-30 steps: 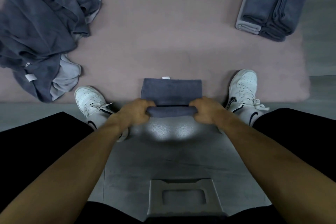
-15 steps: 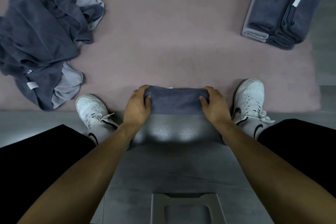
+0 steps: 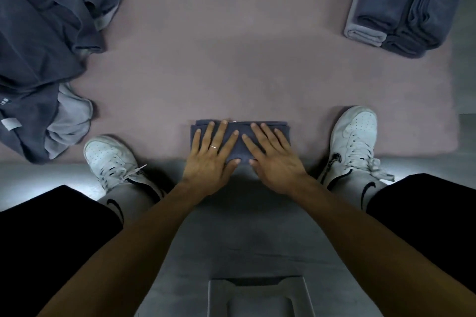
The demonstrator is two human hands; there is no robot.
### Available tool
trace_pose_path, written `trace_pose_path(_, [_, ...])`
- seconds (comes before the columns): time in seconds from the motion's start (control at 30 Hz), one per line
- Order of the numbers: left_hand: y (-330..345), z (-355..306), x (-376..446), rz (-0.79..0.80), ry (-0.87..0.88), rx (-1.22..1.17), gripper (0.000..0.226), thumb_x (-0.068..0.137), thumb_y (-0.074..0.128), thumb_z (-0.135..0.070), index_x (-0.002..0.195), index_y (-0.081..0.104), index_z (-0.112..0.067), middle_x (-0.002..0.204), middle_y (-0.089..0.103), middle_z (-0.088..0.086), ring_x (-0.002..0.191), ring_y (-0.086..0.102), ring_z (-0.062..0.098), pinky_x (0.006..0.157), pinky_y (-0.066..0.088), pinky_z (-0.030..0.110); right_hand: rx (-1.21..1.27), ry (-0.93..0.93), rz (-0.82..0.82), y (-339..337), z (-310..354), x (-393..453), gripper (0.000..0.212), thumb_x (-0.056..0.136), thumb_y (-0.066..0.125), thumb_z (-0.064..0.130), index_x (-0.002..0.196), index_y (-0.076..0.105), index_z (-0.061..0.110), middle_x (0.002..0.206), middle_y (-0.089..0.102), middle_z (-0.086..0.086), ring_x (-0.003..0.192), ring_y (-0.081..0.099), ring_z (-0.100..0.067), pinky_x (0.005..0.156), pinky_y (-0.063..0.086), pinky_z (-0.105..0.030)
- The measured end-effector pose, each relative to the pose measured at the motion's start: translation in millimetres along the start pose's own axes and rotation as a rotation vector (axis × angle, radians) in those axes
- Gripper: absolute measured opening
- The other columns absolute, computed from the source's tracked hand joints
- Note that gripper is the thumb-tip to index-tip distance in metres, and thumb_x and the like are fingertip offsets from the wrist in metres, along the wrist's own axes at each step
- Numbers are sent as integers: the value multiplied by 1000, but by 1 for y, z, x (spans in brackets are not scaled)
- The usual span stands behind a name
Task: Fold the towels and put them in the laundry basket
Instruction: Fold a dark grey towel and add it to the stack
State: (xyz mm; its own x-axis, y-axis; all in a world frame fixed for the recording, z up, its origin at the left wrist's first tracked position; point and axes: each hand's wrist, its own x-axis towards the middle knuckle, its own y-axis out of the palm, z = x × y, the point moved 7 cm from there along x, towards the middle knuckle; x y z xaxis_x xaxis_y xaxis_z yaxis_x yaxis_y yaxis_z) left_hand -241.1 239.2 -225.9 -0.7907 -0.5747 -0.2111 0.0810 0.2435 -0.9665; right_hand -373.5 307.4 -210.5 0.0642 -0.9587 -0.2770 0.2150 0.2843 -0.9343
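Both the left hand (image 3: 210, 159) and right hand (image 3: 274, 159) lie spread flat on the folded towel (image 3: 240, 143) at the rug's (image 3: 231, 59) near edge. Soft and light, it looks best lifted by its two short ends. No laundry basket is visible.

A: Hands? 
B: Left hand (image 3: 210, 159) and right hand (image 3: 274, 159) lie flat, fingers straight, pressing the folded towel (image 3: 240, 145) at the pink rug's (image 3: 231, 59) near edge.
A: Others?
B: Crumpled towel pile (image 3: 43, 46) left, folded stack (image 3: 396, 5) right.
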Motion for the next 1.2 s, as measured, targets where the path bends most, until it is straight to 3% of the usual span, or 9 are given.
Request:
trace_pose_path(0.1, [-3,5,-3,-3,-149,-86,60,101,21,-49,154,22,-22,161,14,12,148,10,33,118,9,52,-11,1,67,13,-15,5,63,100,27,49,153,22,14,159,20,-14,147,19,-29,120,13,-44])
trace_pose_path(0.2, [-6,13,9,79,-214,-195,59,99,17,-50,152,25,-26,160,19,8,147,15,31,117,10,51,105,127,107,5,-21,21,68,98,19,53,152,26,11,156,29,-13,144,26,-28,120,12,-40])
trace_pose_path(0.3, [-26,30,33,65,-182,-309,57,92,35,-52,143,45,-29,151,40,-1,140,33,23,114,20,48,86,151,160,-3,-28,38,69,99,24,53,153,18,12,157,25,-7,143,23,-28,119,8,-40])
trace_pose_path(0.4, [-30,40,53,257,-98,-422,59,87,61,-37,143,43,-31,149,42,-10,138,35,13,114,14,37,63,123,265,-8,-35,44,67,100,36,46,154,11,16,159,16,-3,145,18,-26,119,9,-38])
trace_pose_path(0.47, [-31,41,64,377,-62,-492,71,81,68,-31,145,40,-30,148,43,-7,137,39,16,116,21,34,91,105,276,-14,-35,45,67,98,45,41,154,16,17,158,20,-3,143,23,-25,117,13,-36])
trace_pose_path(0.63, [-30,27,75,499,-17,-123,81,81,70,-38,149,27,-29,153,28,5,137,31,28,113,29,42,146,180,323,-21,-38,56,59,88,60,35,141,40,16,141,39,-7,127,40,-30,107,31,-41])
trace_pose_path(0.77, [-29,22,71,497,-5,20,78,86,63,-43,150,23,-28,149,31,10,134,35,30,109,28,43,135,136,367,-22,-34,60,50,87,59,38,131,48,17,131,45,-8,119,46,-29,103,35,-40])
trace_pose_path(0.97, [-29,25,68,487,-89,-55,77,83,65,-40,148,27,-23,148,30,11,135,32,30,110,28,42,203,149,378,-21,-42,60,52,93,51,44,136,45,14,133,42,-10,120,43,-31,104,32,-41])
trace_pose_path(1.2, [-42,8,40,207,-97,46,62,83,62,-34,138,36,-19,131,53,5,120,50,26,102,32,34,122,118,345,-23,-32,53,49,88,56,41,129,48,14,130,51,-6,121,42,-26,100,31,-35])
